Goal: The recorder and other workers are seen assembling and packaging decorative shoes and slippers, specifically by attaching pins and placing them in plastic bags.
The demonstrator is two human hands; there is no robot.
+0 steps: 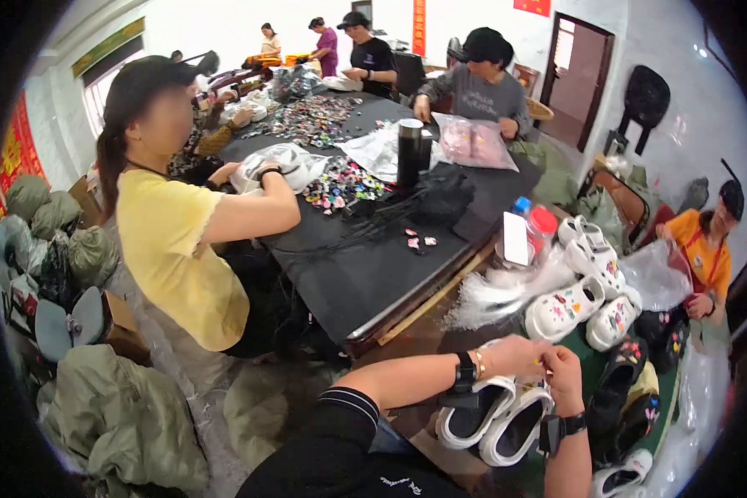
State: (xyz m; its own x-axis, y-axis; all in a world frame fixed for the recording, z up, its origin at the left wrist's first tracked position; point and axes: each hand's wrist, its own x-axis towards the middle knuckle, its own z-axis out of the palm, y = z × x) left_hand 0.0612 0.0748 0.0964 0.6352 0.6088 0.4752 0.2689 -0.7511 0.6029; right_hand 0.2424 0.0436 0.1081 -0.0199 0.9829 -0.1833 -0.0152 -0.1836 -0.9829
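Note:
My left hand (510,357) and my right hand (564,378) meet over a pair of white clogs. Their fingers are closed and pinched close together, with a tiny yellow spot showing between them. What each holds is too small to make out. Below my wrists lie a white clog (450,433) and a second white clog (494,455), side by side with dark insoles and their heel ends toward me. My hands hide most of the toe ends. Just beyond my hands is a white clog with colourful charms (564,309).
More decorated white clogs (593,257) and black clogs (618,373) crowd the right. A phone (515,239) and red-lidded jar (543,222) stand behind white strands (498,290). The black table (332,282) holds piled charms (349,184) and a tumbler (409,153). Co-workers surround it; one wears yellow (174,249).

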